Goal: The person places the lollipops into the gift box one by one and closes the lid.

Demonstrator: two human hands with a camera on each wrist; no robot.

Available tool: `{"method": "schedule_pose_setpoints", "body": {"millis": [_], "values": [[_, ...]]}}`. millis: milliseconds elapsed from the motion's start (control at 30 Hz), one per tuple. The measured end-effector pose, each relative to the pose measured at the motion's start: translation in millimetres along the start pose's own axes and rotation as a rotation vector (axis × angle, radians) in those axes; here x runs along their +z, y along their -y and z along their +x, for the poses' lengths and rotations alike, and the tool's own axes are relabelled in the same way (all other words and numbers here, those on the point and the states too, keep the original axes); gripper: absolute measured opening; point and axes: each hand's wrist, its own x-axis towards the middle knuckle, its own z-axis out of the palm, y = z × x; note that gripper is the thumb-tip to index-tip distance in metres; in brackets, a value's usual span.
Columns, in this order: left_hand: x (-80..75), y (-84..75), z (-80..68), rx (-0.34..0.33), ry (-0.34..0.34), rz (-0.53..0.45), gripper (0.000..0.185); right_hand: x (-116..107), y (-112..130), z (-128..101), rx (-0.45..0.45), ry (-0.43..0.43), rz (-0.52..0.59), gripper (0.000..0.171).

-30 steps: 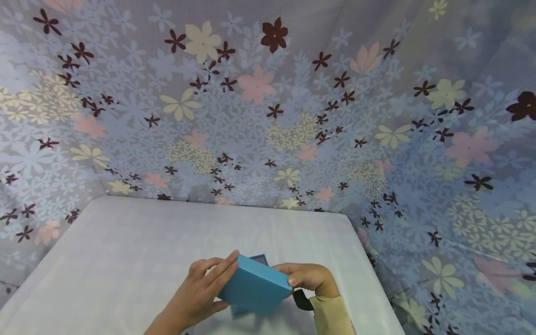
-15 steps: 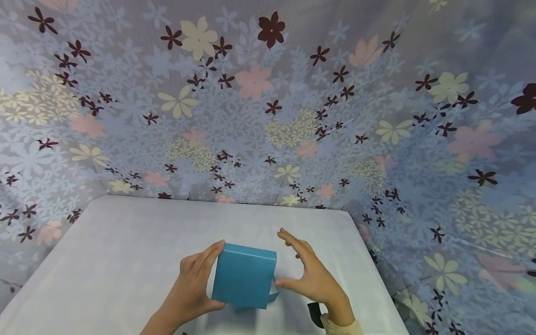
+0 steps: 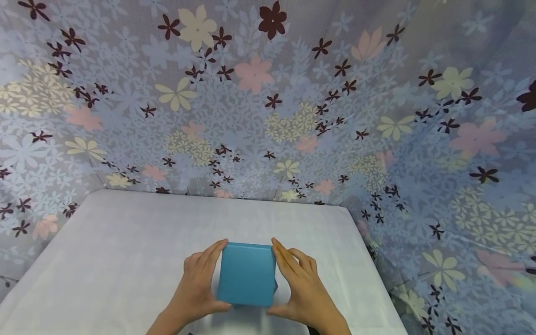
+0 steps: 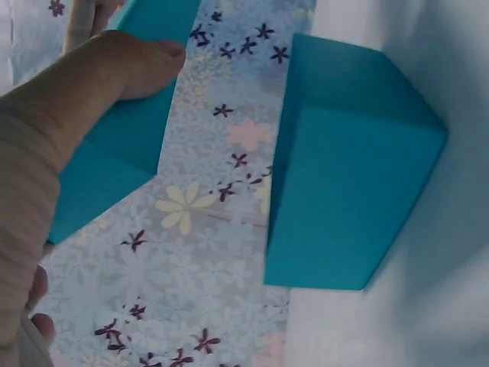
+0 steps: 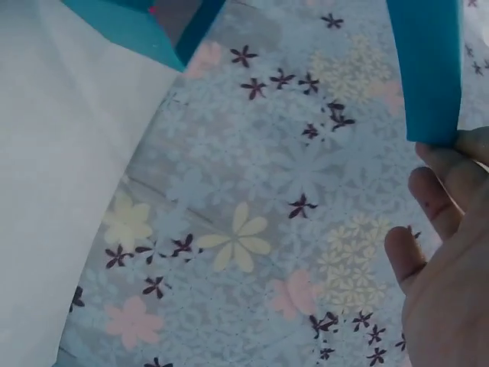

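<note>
A blue box lid [image 3: 247, 274] is held flat between both hands above the white table [image 3: 125, 251]. My left hand [image 3: 200, 284] grips its left side, with the thumb at the near edge. My right hand [image 3: 299, 286] grips the right side, its fingers lying along the edge. A corner of the blue box base [image 3: 275, 287] peeks out under the lid on the right. In the left wrist view the thumb [image 4: 114, 69] presses on the lid [image 4: 114, 160], and the base [image 4: 351, 191] sits apart on the table. The right wrist view shows the lid's edge [image 5: 428, 69] against the fingers [image 5: 451, 183].
A floral cloth [image 3: 268, 102] hangs as a backdrop behind and on both sides of the table. The table's right edge [image 3: 368, 260] runs close to my right hand. A white cloth covers the table to the left and behind the box.
The lid was tilted in both hands, then my right hand let go and spread open. Now it is back on the lid's right side and the lid lies level over the base.
</note>
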Motion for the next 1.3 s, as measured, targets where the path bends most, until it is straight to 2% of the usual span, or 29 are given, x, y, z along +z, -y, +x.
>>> {"method": "schedule_pose_setpoints", "body": {"millis": [100,167,233,367,467,767,1300], "values": [[6.3,-1.5,-5.5,-0.074,0.014,-0.025,0.149,6,-4,0,0.008,0.017,0.008,0.142],[11.9,-1.6,-8.4,-0.13,0.027,-0.039,0.147,11,-10,2,0.032,0.059,0.037,0.141],[18.5,-1.6,-10.1,-0.198,0.051,-0.054,0.144,17,-17,6,0.062,0.123,0.087,0.138],[32.7,-1.9,-11.2,-0.345,0.14,-0.041,0.142,30,-36,14,0.124,0.274,0.204,0.132],[41.3,-1.7,-12.3,-0.414,0.184,-0.038,0.14,39,-48,18,0.138,0.357,0.268,0.129],[48.8,-3.1,-11.4,-0.469,0.2,-0.016,0.137,47,-67,28,0.142,0.467,0.379,0.125],[51.8,-7.0,-2.6,-0.456,0.221,0.025,0.136,47,-73,28,0.193,0.486,0.427,0.124]]}}
